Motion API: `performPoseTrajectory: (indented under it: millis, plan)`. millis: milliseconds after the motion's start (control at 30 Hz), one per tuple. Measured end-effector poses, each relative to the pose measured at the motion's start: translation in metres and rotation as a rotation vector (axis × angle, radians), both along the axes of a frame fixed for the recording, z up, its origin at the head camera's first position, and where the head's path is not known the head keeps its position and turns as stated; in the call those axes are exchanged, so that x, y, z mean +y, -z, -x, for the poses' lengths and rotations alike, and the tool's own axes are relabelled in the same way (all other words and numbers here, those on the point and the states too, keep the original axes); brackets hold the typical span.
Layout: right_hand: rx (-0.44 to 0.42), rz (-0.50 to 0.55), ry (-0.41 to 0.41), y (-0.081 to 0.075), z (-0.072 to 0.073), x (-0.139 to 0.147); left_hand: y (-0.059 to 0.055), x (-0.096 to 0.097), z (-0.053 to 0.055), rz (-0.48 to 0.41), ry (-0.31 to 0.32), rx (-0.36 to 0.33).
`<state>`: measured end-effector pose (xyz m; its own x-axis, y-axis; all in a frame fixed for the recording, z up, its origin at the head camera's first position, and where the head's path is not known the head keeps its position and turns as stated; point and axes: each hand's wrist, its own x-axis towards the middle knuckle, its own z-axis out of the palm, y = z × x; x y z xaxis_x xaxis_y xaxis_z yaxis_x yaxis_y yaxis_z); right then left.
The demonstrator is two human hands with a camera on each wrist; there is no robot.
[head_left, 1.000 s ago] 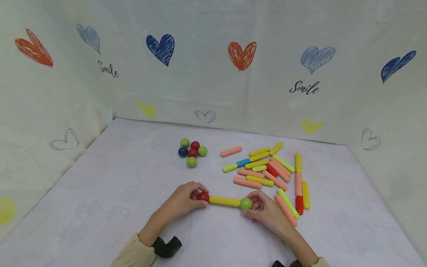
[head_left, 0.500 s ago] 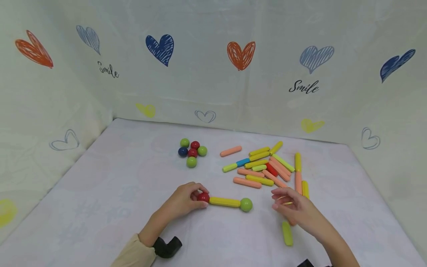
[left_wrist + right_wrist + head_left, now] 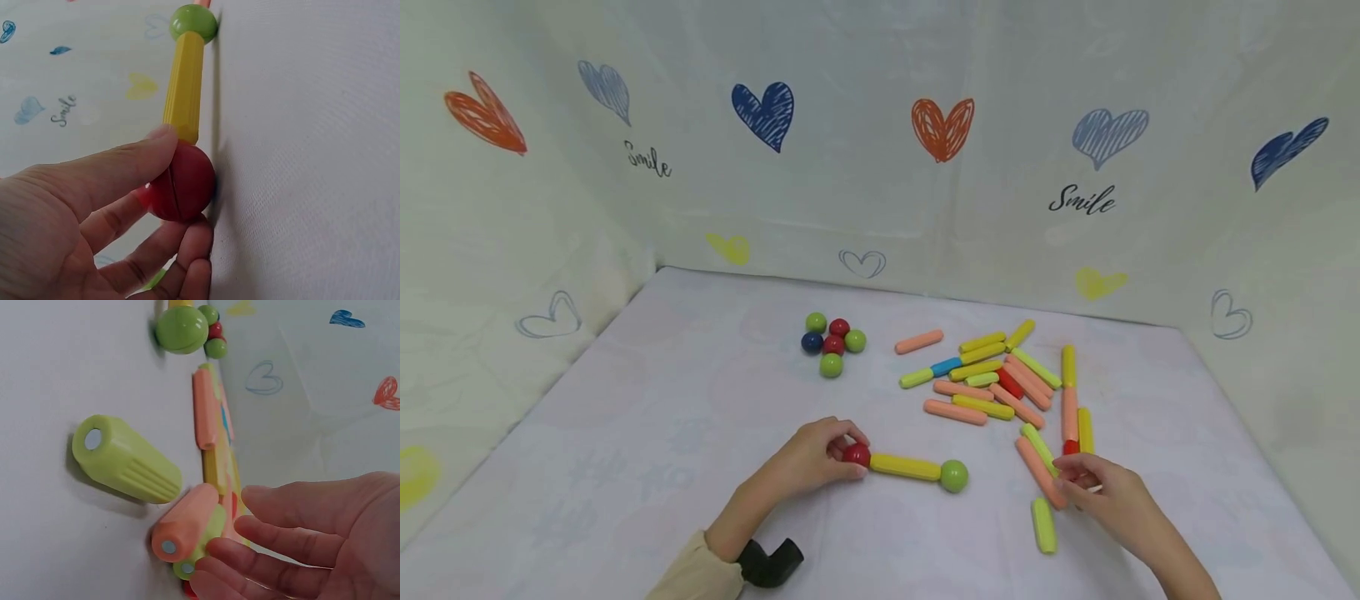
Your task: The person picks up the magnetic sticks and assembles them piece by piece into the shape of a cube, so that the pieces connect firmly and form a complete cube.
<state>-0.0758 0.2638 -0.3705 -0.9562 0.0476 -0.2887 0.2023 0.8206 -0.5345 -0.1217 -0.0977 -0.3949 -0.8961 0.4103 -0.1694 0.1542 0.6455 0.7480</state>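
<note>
A red ball (image 3: 185,184) is pinched between thumb and fingers of my left hand (image 3: 808,454). From it a yellow rod (image 3: 906,467) extends rightward along the tabletop, with a green ball (image 3: 954,476) at its far end. Over to the right, my right hand (image 3: 1108,497) hovers with loosely bent fingers, nothing between them. Its fingertips overlap a salmon rod (image 3: 1040,472) and a lime rod (image 3: 1033,436) lying side by side. Closer to the front is a short lime rod (image 3: 128,459) with a round silvery spot on its end.
Several loose balls (image 3: 833,344) cluster at the back. Right of them lies a spread of salmon, yellow, lime, red and blue rods (image 3: 956,412). Farther right a yellow, salmon and red row (image 3: 1070,408) lines up beside a yellow rod (image 3: 1086,430). A heart-printed cloth (image 3: 865,183) hangs behind.
My right hand has let go of the green ball and moved right, uncovering the short lime rod. My left hand has drawn the joined balls and yellow rod slightly toward me.
</note>
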Motion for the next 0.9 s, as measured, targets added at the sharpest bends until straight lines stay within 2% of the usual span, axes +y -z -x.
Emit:
performPoseTrajectory:
  millis: [267,467,633,900]
  plan:
    - [-0.029,-0.099,0.004,0.006,0.008,-0.011,0.000,-0.003,-0.001,-0.016,0.040,0.005]
    - [-0.077,-0.177,0.003,0.010,0.015,-0.023,0.001,-0.006,0.001,-0.021,0.059,-0.020]
    - [-0.111,-0.195,0.016,0.011,0.017,-0.030,-0.002,-0.005,0.001,-0.039,0.072,-0.046]
    - [-0.086,-0.180,0.037,0.012,0.018,-0.034,0.000,-0.005,0.003,-0.051,0.077,-0.067]
